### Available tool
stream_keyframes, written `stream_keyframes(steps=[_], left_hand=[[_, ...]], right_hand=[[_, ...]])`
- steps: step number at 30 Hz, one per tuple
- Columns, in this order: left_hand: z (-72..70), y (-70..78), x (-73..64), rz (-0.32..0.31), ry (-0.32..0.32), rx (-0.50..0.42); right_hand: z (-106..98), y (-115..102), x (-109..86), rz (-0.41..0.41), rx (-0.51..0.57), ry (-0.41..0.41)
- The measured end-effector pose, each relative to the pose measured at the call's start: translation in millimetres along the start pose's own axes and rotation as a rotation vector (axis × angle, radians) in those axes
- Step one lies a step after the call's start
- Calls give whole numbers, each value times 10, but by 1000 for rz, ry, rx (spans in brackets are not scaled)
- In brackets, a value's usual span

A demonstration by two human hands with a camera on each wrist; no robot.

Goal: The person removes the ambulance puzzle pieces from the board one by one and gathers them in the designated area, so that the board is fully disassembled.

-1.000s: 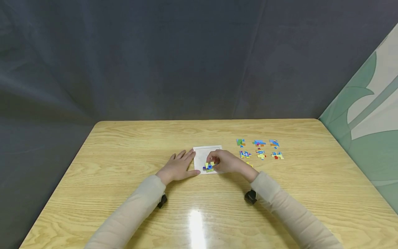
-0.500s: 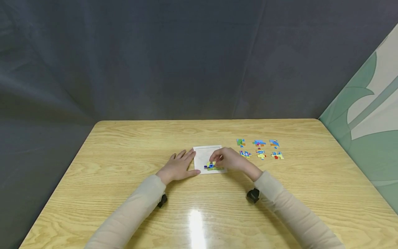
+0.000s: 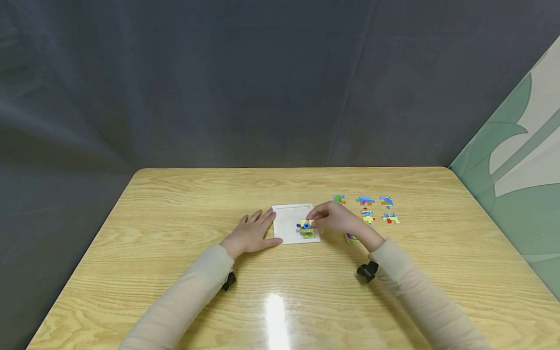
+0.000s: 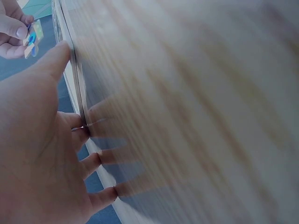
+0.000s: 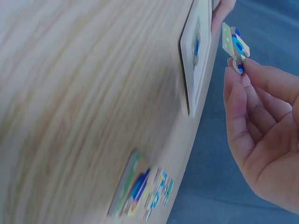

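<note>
My right hand (image 3: 334, 217) pinches a jigsaw puzzle piece (image 3: 306, 225) between thumb and fingertips. The piece is yellow and green with a blue round mark, and it is held above the right half of a white puzzle tray (image 3: 285, 221). From the right wrist view, the piece (image 5: 237, 44) stands out past the fingertips, raised off the tray (image 5: 188, 70). My left hand (image 3: 253, 236) lies flat with spread fingers, its index finger and thumb at the tray's left edge. Seen from the left wrist, the fingertips of this hand (image 4: 42, 126) rest on the wooden table.
To the right of the tray several loose puzzle pieces lie in rows on the table, among them a blue one (image 3: 386, 201) and a red-and-yellow one (image 3: 391, 218). Another piece (image 3: 351, 238) is partly covered by the right wrist. A dark curtain (image 3: 280, 87) hangs behind the table.
My right hand has moved up and to the right, lifting the puzzle piece from low over the tray. The left hand stays in place.
</note>
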State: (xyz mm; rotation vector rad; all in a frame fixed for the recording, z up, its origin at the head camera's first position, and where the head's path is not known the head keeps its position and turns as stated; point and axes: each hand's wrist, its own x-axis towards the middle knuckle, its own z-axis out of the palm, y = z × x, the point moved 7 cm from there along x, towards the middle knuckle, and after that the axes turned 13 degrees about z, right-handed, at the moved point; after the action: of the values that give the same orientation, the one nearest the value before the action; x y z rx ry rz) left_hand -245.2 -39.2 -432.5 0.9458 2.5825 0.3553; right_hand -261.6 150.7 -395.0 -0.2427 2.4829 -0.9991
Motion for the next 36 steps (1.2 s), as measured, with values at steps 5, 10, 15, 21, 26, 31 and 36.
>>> stream_keyframes(steps=[5,10,15,21,26,31,36], left_hand=[[3,6,-8,6,1,-7],[9,-4,-6,9,9,-12],[16,-8,-7,9,11,-15],[13,-3,-13,7,12,-22],[2,13,-24,6,12,-26],[-7,25,-29,10,16,-20],[-5,14,-17,12,17,-12]], right_hand=[[-97,65,-50,11,15,12],[-189,134,-97,45,20,32],[-244,233,-117,84,13,42],[-295,336,-156,109,16,42],[-345,406,-200,110,14,48],[-409,479,-253,113,16,62],[-470,548,-315,133,39,63]])
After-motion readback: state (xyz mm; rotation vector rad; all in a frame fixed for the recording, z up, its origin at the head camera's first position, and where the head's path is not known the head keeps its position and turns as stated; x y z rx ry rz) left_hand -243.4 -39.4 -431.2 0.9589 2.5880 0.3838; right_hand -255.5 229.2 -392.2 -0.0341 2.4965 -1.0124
